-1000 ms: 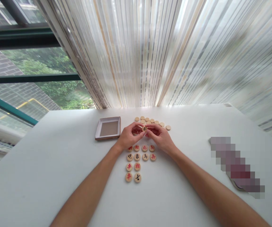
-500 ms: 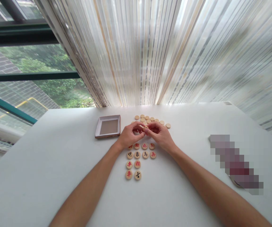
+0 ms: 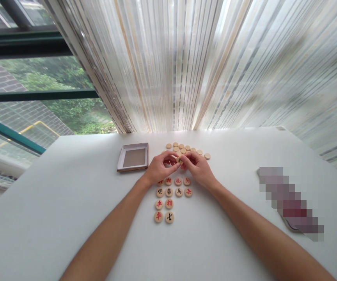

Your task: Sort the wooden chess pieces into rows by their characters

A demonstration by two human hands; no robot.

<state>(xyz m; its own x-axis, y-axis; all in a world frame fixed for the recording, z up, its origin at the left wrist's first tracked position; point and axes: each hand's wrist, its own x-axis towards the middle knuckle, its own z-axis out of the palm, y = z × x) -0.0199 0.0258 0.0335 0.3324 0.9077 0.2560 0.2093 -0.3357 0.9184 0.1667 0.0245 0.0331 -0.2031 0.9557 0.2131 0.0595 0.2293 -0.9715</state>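
My left hand (image 3: pixel 163 166) and my right hand (image 3: pixel 196 166) meet above the table, pinching one round wooden Chinese chess piece (image 3: pixel 179 160) between their fingertips. Its face, with a black character, is turned toward me. Below my hands lie rows of face-up pieces with red or black characters, among them a black-marked piece (image 3: pixel 169 217) and a red-marked piece (image 3: pixel 188 192) at the right. My left hand partly covers the piece at the upper left of the rows. Beyond my fingers lies a cluster of blank-side-up pieces (image 3: pixel 181 146), partly hidden by my hands.
A shallow open box lid or tray (image 3: pixel 121 162) sits left of the blank pieces. On the right lies a pixelated long object (image 3: pixel 291 205). The white table (image 3: pixel 54 203) reaches back to a striped curtain (image 3: pixel 168 78), with a window (image 3: pixel 54 93) at the left.
The piece between my fingers has been tipped so its black character now shows. My hands have stayed nearly in place, and the view has shifted slightly.
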